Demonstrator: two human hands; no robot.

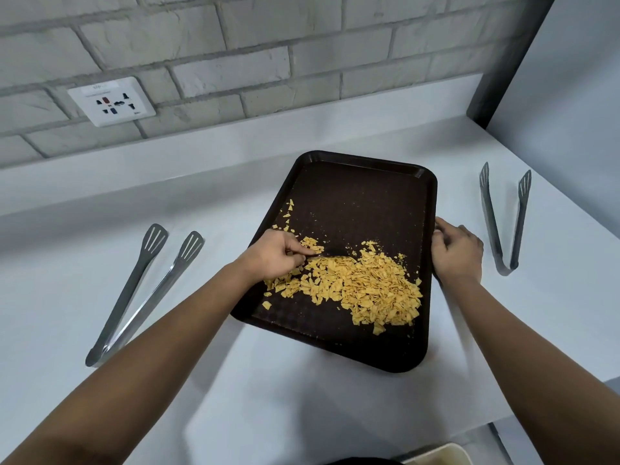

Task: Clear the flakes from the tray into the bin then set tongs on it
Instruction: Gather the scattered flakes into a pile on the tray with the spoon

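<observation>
A dark brown tray (pixel 362 196) lies at an angle on the white counter, its near corner past the counter's front edge. Yellow flakes (pixel 372 290) are heaped on its near half, with a few strays toward its left rim. My left hand (pixel 280 255) rests on the tray among the flakes, fingers curled down onto them. My right hand (pixel 458 251) grips the tray's right rim. One pair of metal tongs (pixel 141 293) lies on the counter to the left of the tray, and a second pair of tongs (pixel 503 216) lies to its right.
A pale bin (pixel 436 454) shows its rim at the bottom edge, below the counter. A brick wall with a white socket plate (pixel 110 101) runs along the back. A grey side wall closes the right.
</observation>
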